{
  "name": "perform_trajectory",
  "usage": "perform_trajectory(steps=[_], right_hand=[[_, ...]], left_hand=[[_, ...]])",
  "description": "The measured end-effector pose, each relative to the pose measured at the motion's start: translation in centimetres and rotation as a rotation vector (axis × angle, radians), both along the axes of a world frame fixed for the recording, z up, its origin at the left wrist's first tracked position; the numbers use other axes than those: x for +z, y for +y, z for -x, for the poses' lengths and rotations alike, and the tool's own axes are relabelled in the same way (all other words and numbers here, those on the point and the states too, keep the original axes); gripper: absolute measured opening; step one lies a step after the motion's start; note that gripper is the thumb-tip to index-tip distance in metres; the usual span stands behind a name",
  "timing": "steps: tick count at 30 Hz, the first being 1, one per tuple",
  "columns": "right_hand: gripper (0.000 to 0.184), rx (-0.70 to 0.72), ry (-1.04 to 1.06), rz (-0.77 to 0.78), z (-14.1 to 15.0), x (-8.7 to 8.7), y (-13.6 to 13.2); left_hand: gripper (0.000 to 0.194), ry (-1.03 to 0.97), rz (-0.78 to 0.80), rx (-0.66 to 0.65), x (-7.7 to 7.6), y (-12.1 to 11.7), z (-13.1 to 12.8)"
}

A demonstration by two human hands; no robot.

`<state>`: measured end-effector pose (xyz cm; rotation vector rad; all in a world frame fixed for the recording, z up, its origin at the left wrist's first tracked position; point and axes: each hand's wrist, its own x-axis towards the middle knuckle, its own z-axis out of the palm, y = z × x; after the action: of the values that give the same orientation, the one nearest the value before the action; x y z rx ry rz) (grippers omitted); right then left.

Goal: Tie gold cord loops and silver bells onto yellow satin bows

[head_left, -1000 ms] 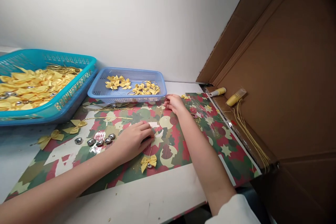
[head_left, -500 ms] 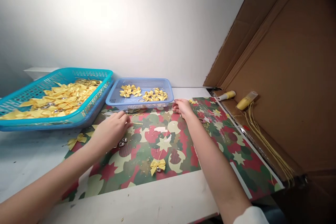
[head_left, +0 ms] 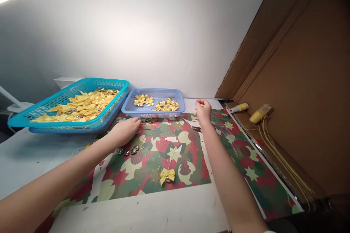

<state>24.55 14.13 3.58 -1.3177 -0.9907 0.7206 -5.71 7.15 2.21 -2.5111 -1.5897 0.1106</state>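
My left hand [head_left: 127,131] lies low at the front of the small basket, its fingers pressed together at the ends of gold cords [head_left: 147,123]. What its fingertips grip is hidden. My right hand [head_left: 203,112] is raised right of that basket, thumb and fingers closed in a pinch; anything between them is too small to make out. Between my arms, a yellow bow [head_left: 167,175] with a small silver bell lies on the patterned sheet [head_left: 153,174], and a thin cord [head_left: 174,138] runs away from it. Several silver bells [head_left: 127,152] lie beside my left wrist.
A turquoise basket [head_left: 125,84] heaped with yellow bows stands at the left. The small blue basket [head_left: 181,107] at the back holds two groups of bows. A cardboard wall [head_left: 295,80] bounds the right side, with a yellow spool [head_left: 257,115] and hanging cords [head_left: 284,167].
My right hand has moved right, away from the cord's far end and past the small basket's corner. My left hand stays by the gold cords. The view has shifted slightly.
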Motion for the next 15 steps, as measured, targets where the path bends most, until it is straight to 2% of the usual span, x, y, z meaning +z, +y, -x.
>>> perform_trajectory(steps=[3,5,6,7,9,11,13,15], right_hand=[[0.01,-0.103,-0.129,-0.115,0.9,1.7,-1.2],[0.011,-0.107,-0.252,-0.249,1.9,2.9,-2.4],[0.013,-0.066,-0.339,-0.32,2.6,3.5,-3.1],[0.014,0.029,-0.447,-0.372,3.3,4.0,-3.8],[0.013,0.331,-0.708,-0.399,4.8,4.6,-5.3],[0.012,0.549,-0.991,-0.322,6.4,4.7,-6.7],[0.012,0.625,-1.23,-0.203,7.6,4.5,-7.8],[0.015,0.635,-1.372,-0.118,8.2,4.4,-8.4]], left_hand=[[0.024,0.067,-0.012,-0.055,0.1,0.0,0.2],[0.022,0.058,-0.045,-0.079,0.7,-0.1,0.1],[0.021,0.044,-0.067,-0.083,1.1,-0.3,0.0],[0.022,0.028,-0.085,-0.09,1.5,-0.5,-0.3],[0.025,-0.018,-0.111,-0.117,2.3,-0.9,-1.2],[0.026,-0.095,-0.142,-0.174,3.0,-1.3,-2.3],[0.024,-0.156,-0.189,-0.231,3.3,-1.8,-3.3],[0.023,-0.199,-0.226,-0.266,3.3,-2.1,-3.9]])
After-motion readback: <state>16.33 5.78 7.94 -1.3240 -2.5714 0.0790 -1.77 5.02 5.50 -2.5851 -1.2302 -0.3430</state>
